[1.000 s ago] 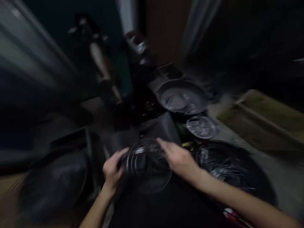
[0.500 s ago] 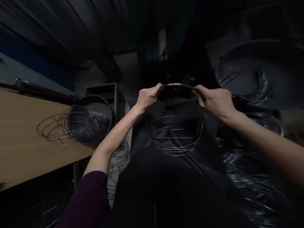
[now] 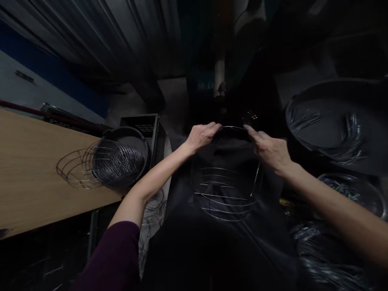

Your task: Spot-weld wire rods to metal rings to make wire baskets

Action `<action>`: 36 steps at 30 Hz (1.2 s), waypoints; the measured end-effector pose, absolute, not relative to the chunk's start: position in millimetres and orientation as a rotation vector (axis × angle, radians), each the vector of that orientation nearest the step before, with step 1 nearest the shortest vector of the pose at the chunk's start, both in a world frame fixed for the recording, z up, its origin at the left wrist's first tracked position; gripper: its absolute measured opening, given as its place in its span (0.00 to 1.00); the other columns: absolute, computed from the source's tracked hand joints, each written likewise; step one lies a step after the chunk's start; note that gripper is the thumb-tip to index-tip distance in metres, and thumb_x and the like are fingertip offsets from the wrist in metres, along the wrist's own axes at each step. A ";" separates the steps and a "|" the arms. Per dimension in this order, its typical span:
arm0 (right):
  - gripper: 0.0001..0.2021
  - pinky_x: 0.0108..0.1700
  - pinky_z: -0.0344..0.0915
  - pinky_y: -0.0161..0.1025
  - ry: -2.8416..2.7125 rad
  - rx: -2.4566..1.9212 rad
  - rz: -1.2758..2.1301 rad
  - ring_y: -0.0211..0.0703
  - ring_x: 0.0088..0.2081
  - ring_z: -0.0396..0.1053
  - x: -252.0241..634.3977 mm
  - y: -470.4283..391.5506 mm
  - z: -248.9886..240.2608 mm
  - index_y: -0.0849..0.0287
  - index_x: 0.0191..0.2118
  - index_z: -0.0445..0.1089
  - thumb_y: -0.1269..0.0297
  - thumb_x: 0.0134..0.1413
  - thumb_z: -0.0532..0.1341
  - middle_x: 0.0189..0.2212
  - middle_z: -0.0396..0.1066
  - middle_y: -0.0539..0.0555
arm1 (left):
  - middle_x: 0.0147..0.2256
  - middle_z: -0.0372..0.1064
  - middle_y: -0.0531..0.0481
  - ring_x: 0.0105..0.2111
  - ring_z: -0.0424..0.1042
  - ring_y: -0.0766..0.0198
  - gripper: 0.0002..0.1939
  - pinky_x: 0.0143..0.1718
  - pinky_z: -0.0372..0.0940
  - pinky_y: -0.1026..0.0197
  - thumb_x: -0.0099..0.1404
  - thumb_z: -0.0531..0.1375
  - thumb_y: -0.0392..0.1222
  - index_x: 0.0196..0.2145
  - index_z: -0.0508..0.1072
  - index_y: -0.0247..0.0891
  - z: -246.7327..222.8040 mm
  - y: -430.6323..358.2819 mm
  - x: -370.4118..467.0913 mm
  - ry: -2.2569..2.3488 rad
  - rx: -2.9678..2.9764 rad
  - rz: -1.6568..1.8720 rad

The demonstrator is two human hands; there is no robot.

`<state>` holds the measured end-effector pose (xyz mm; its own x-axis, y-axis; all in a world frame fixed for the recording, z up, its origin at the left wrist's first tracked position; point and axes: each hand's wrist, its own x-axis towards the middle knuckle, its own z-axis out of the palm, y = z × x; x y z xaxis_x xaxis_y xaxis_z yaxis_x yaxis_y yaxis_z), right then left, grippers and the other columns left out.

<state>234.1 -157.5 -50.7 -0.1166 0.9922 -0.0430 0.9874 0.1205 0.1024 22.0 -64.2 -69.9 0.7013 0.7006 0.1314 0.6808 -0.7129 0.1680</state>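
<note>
Both hands grip the far rim of a round wire rack (image 3: 226, 197), made of a thin metal hoop with several cross wires, above my dark apron. My left hand (image 3: 203, 135) is closed on the rim at its left. On the right side of the same rim, my right hand (image 3: 269, 150) is closed too, with the thumb side toward the middle. Between the hands the wire arcs close to a dark machine part. Shadow hides what the far edge touches.
Left, a black tub (image 3: 127, 133) with a stack of wire racks (image 3: 117, 159) stands beside a wooden table (image 3: 27, 169). Behind it is a black crate (image 3: 156, 137). At right, a large dark basin (image 3: 327, 139) holds cut wires, with more wire bundles (image 3: 327, 254) below.
The view has shifted, so the surroundings sit lower and slightly right. Both hands still hold the rack, whose far rim now looks thinner and flatter.
</note>
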 end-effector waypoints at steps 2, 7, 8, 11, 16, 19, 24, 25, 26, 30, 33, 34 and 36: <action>0.25 0.24 0.52 0.39 2.247 1.991 0.079 0.44 0.29 0.69 230.8 -152.4 -53.5 0.61 0.65 0.51 0.70 0.63 0.44 0.38 0.71 0.59 | 0.39 0.73 0.43 0.30 0.72 0.64 0.21 0.24 0.55 0.65 0.72 0.42 0.44 0.51 0.70 0.36 -74.9 -62.3 20.7 1.167 2.808 0.261; 0.28 0.24 0.53 0.38 2.221 1.966 0.001 0.45 0.27 0.69 224.5 -135.3 -55.0 0.54 0.67 0.46 0.71 0.62 0.46 0.36 0.70 0.56 | 0.41 0.73 0.44 0.34 0.74 0.63 0.20 0.26 0.58 0.65 0.71 0.46 0.42 0.57 0.64 0.39 -79.4 -51.7 18.1 1.125 2.762 0.255; 0.29 0.24 0.54 0.37 2.215 1.967 0.001 0.44 0.26 0.69 223.1 -130.0 -52.4 0.51 0.67 0.45 0.71 0.62 0.46 0.35 0.71 0.55 | 0.42 0.73 0.45 0.35 0.74 0.63 0.19 0.27 0.59 0.65 0.71 0.47 0.41 0.57 0.64 0.40 -76.1 -47.6 17.7 1.119 2.749 0.263; 0.29 0.25 0.55 0.38 2.210 2.009 0.071 0.45 0.25 0.69 220.1 -113.4 -37.0 0.47 0.67 0.44 0.70 0.62 0.46 0.35 0.71 0.56 | 0.43 0.73 0.46 0.38 0.74 0.63 0.18 0.31 0.61 0.66 0.70 0.48 0.41 0.55 0.66 0.42 -56.2 -32.5 16.2 1.098 2.713 0.337; 0.27 0.26 0.56 0.39 2.270 1.991 0.081 0.51 0.30 0.71 220.3 -90.0 -6.5 0.51 0.66 0.51 0.70 0.61 0.46 0.38 0.73 0.58 | 0.39 0.75 0.48 0.37 0.74 0.64 0.17 0.34 0.61 0.67 0.71 0.47 0.46 0.48 0.70 0.40 -18.4 -11.8 8.4 0.962 2.617 0.487; 0.25 0.27 0.56 0.39 2.297 1.980 0.011 0.52 0.30 0.71 221.2 -79.3 1.3 0.51 0.64 0.53 0.66 0.62 0.46 0.37 0.74 0.57 | 0.34 0.75 0.47 0.33 0.74 0.64 0.18 0.31 0.60 0.67 0.71 0.47 0.48 0.45 0.72 0.37 -9.5 -6.3 3.6 0.970 2.576 0.515; 0.23 0.28 0.54 0.39 2.300 2.063 -0.064 0.51 0.28 0.71 220.9 -68.9 7.0 0.51 0.62 0.58 0.59 0.64 0.43 0.32 0.74 0.58 | 0.33 0.76 0.46 0.31 0.74 0.63 0.16 0.29 0.58 0.66 0.69 0.50 0.45 0.46 0.73 0.38 -4.8 1.6 5.2 1.068 2.622 0.470; 0.23 0.28 0.54 0.39 2.294 2.077 -0.072 0.51 0.28 0.71 220.8 -67.7 8.4 0.51 0.62 0.58 0.59 0.64 0.43 0.31 0.74 0.58 | 0.33 0.76 0.46 0.32 0.74 0.63 0.16 0.29 0.58 0.66 0.69 0.50 0.45 0.46 0.73 0.39 -3.8 3.6 6.2 1.076 2.627 0.467; 0.23 0.28 0.53 0.38 2.289 2.087 -0.078 0.50 0.28 0.70 220.8 -66.4 9.7 0.51 0.61 0.59 0.59 0.64 0.43 0.31 0.74 0.57 | 0.33 0.76 0.46 0.32 0.74 0.63 0.16 0.29 0.58 0.66 0.69 0.50 0.45 0.47 0.74 0.39 -2.8 5.5 7.3 1.078 2.629 0.467; 0.22 0.26 0.51 0.38 2.312 2.104 -0.062 0.49 0.28 0.70 223.1 -60.5 8.8 0.52 0.60 0.60 0.59 0.64 0.44 0.30 0.74 0.57 | 0.33 0.76 0.46 0.32 0.74 0.62 0.17 0.27 0.56 0.66 0.69 0.50 0.46 0.46 0.74 0.39 -0.7 12.1 9.6 1.074 2.643 0.462; 0.22 0.26 0.51 0.37 2.348 2.110 -0.043 0.48 0.27 0.70 226.1 -56.3 3.5 0.52 0.60 0.61 0.59 0.64 0.43 0.29 0.74 0.57 | 0.33 0.76 0.46 0.32 0.74 0.61 0.17 0.27 0.55 0.65 0.69 0.50 0.46 0.46 0.74 0.40 -1.1 14.4 10.1 1.096 2.655 0.448; 0.23 0.26 0.51 0.37 2.353 2.110 -0.044 0.48 0.27 0.70 226.7 -55.4 2.3 0.52 0.60 0.61 0.59 0.64 0.43 0.29 0.74 0.57 | 0.33 0.76 0.47 0.32 0.74 0.61 0.16 0.27 0.55 0.65 0.68 0.50 0.46 0.46 0.74 0.40 -1.3 14.6 10.2 1.102 2.660 0.441; 0.22 0.26 0.51 0.37 2.353 2.109 -0.052 0.48 0.27 0.70 226.9 -54.7 1.8 0.52 0.60 0.61 0.59 0.63 0.43 0.30 0.74 0.57 | 0.33 0.76 0.47 0.32 0.74 0.61 0.15 0.27 0.56 0.65 0.68 0.51 0.45 0.45 0.74 0.40 -1.6 14.5 10.8 1.110 2.665 0.425</action>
